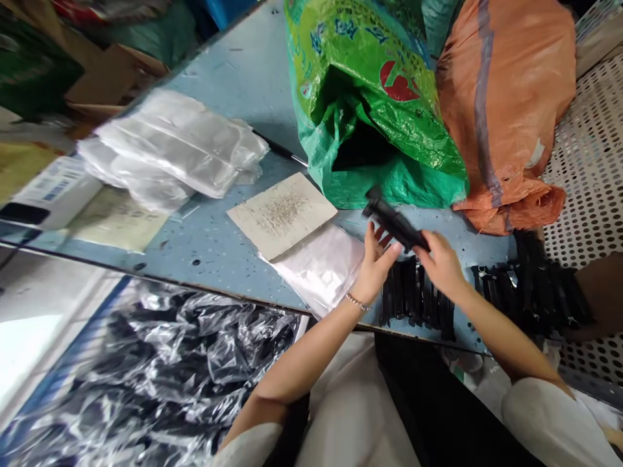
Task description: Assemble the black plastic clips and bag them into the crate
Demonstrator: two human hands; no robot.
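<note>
My right hand (442,266) is closed around the lower end of a slim black bundle (393,220), which looks like a folded strap. The bundle tilts up and left, over the table in front of the green sack (379,117). Against its underside is my left hand (374,264), thumb and fingers apart, with a beaded bracelet at the wrist; the bundle hides some fingertips. Just below both hands, similar black bundles (413,292) lie in a row at the table's edge. More black bundles (530,285), some with shiny metal bits, are piled to the right.
Clear plastic bags (331,266) lie partly under a speckled cardboard piece (283,214). Further left is a stack of clear bags (180,143). An orange sack (511,104) stands back right. Plastic-wrapped black items (170,376) fill the area below the blue table (219,246).
</note>
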